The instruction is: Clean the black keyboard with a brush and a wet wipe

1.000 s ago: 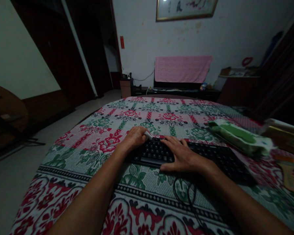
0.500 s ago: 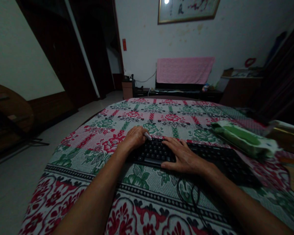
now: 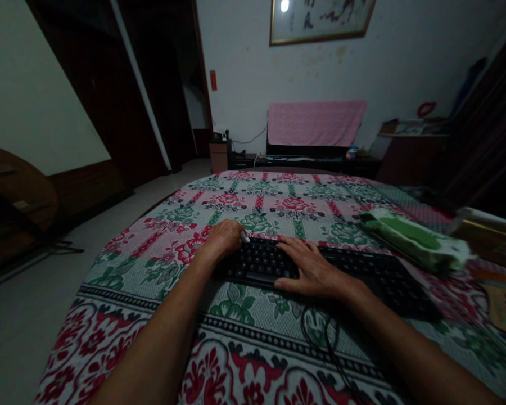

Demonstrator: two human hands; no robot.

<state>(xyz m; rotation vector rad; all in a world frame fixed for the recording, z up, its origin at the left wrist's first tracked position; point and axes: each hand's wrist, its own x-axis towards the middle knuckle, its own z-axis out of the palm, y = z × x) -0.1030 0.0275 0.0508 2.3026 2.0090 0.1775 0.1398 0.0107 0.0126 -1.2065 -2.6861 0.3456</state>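
A black keyboard [image 3: 261, 261] lies on the patterned tablecloth in front of me. My left hand [image 3: 224, 242] is closed at its left end, and a small white piece of tissue or wipe [image 3: 245, 237] pokes out from the fingers against the upper-left keys. Fingers spread, my right hand [image 3: 310, 267] rests flat over the middle of the keyboard, with the thumb at its front edge. The hand and wrist hide part of the keys. A black cable [image 3: 331, 343] lies looped on the cloth below the right wrist.
Right of the keyboard lies a green and white soft pack [image 3: 413, 239]. A gold-brown box [image 3: 493, 236] stands beyond it, and a flat tan object like a brush [image 3: 497, 301] lies nearer. The floral tablecloth [image 3: 236, 309] covers the table. A pink cloth [image 3: 316, 124] hangs at the back wall.
My left hand, with the white piece, has shifted left along the keyboard's top edge. The right hand stays in place on the keys. The view has moved slightly.
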